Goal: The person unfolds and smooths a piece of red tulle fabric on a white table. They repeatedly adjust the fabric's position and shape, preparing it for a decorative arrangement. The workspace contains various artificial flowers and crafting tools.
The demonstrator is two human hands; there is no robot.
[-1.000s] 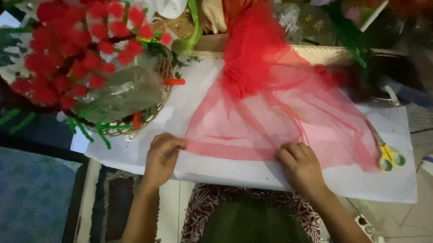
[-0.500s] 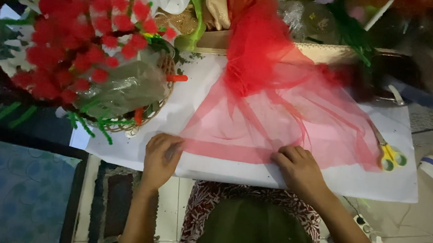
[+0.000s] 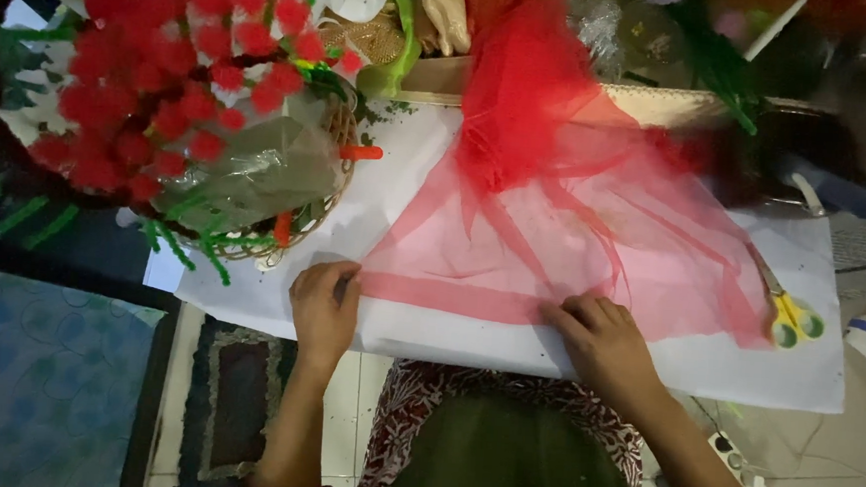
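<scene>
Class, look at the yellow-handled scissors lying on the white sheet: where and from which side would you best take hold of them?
Grip the scissors by the two yellow handle loops, coming from the near right. The loops lie clear on the white sheet toward the person, while the blades point away and are partly under the red net fabric. The right hand is nearest.

One red net cloth (image 3: 574, 232), one scissors (image 3: 787, 313), one basket (image 3: 325, 207).
</scene>
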